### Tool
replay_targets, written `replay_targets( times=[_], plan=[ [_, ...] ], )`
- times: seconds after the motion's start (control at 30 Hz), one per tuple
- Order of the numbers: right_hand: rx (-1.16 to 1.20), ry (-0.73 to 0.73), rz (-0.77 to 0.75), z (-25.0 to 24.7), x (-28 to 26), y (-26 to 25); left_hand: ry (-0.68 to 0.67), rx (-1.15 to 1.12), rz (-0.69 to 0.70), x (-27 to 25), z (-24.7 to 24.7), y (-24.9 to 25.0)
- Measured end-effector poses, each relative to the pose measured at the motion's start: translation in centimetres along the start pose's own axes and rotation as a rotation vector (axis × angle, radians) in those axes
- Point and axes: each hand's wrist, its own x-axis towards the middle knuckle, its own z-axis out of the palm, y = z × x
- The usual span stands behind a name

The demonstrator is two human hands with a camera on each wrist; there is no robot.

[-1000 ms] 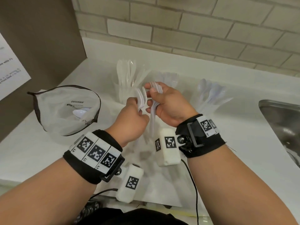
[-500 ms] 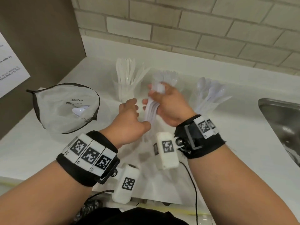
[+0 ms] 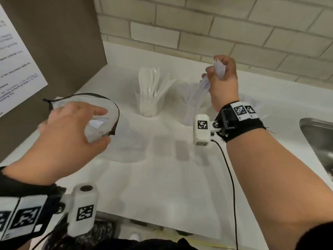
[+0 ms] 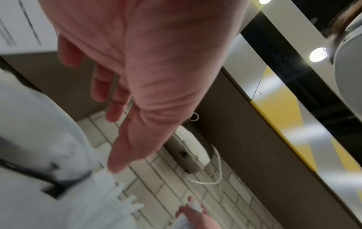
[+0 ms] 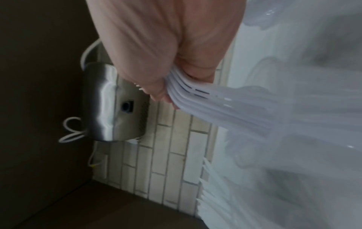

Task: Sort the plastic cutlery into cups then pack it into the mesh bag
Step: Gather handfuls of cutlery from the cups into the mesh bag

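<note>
My right hand [image 3: 215, 73] grips a bundle of white plastic forks [image 3: 219, 68], tines up, above a clear cup [image 3: 193, 105] at the back of the counter. In the right wrist view the fork handles [image 5: 197, 94] fan out from under my curled fingers. My left hand [image 3: 98, 127] hovers with fingers spread over the mouth of the white mesh bag [image 3: 110, 110] with a black rim, at the left. Whether it touches the bag is unclear. A white piece lies inside the bag. The left wrist view shows straight fingers [image 4: 115, 108] beside the bag [image 4: 39, 155].
A clear cup of white knives [image 3: 151, 94] stands between the bag and the fork cup. A steel sink [image 3: 319, 139] is at the right edge. A brown panel with a paper notice [image 3: 16, 69] rises on the left, and a tiled wall runs behind the white counter [image 3: 171, 177].
My left hand let go of the forks and swung left to the mesh bag. My right hand kept the whole bundle and raised it up and to the right.
</note>
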Motion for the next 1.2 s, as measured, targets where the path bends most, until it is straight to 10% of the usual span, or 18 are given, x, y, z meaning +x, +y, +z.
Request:
replay_targets(
  times=[0.4,0.57,0.77,0.9,1.2],
  plan=[
    [-0.664,-0.219,0.012,0.0,-0.3,4.0,-0.272,0.304,-0.156,0.3,2.7,-3.0],
    [-0.561,-0.200,-0.258,3.3,-2.4,0.2,-0.302,0.290,-0.068,0.4,3.7,-2.5],
    [-0.361,-0.700,-0.479,13.3,-11.3,-4.9,-0.394,0.337,0.041,0.3,4.1,-2.0],
    [-0.893,-1.130,-0.403,16.7,-13.0,-3.6,-0.461,0.427,-0.018,0.9,3.6,-3.1],
    [-1.168,-1.179,-0.382,17.0,-13.3,-0.8,-0.616,0.652,0.000,0.1,4.1,-4.2]
  ],
)
